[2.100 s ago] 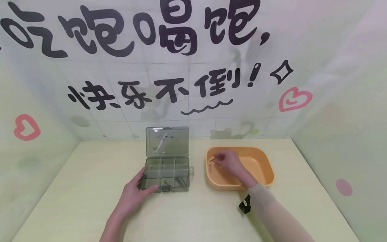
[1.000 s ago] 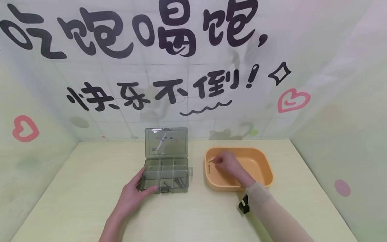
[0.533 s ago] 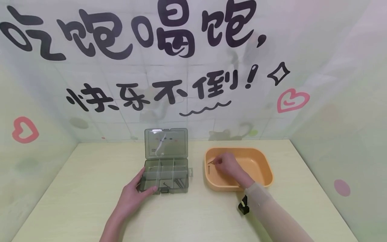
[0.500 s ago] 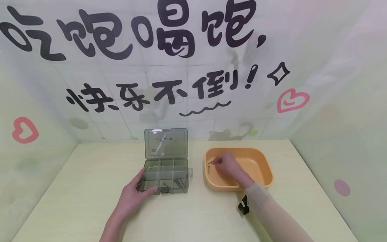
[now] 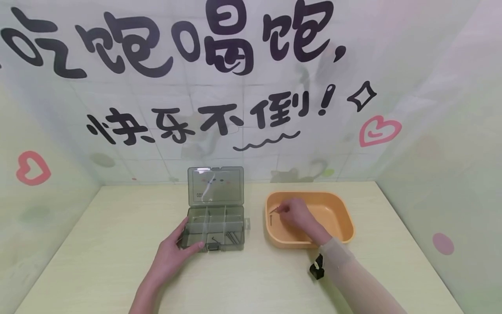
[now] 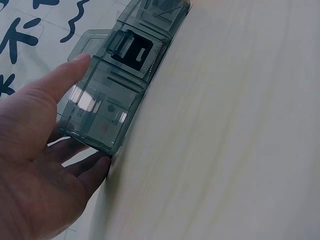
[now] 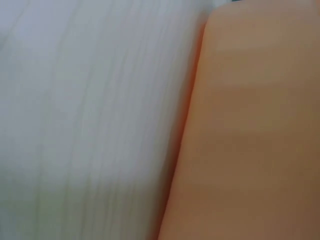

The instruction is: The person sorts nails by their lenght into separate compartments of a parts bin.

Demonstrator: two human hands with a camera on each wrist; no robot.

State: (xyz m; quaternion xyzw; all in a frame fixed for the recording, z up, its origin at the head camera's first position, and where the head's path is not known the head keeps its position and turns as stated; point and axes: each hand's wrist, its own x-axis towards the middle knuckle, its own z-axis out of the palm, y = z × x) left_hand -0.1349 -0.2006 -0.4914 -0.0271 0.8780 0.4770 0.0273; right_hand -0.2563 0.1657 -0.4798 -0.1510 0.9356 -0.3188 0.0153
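A translucent grey-green compartment box [image 5: 213, 226] stands with its lid up at the middle of the table. My left hand [image 5: 171, 252] grips its left end, thumb over the front rim and fingers along the side. The left wrist view shows that thumb and the fingers about the end of the box [image 6: 100, 107]. Several screws [image 5: 232, 237] lie in its front right compartment, another in the front middle one. Inside the orange basin [image 5: 337, 198], my right hand [image 5: 296, 213] pinches a thin screw [image 5: 273, 210] at the left end. Below it lies another screw [image 5: 270, 220].
The pale wooden table [image 5: 243, 283] is bounded by a printed back wall [image 5: 164, 161] and side walls. A small black device [image 5: 317, 267] hangs beside the right wrist. In the right wrist view the basin's outer wall [image 7: 250, 125] fills the right half, and no hand shows.
Both hands stay almost where they were, the left on the box and the right in the basin. The pinched screw has tipped only slightly downward at its free end.
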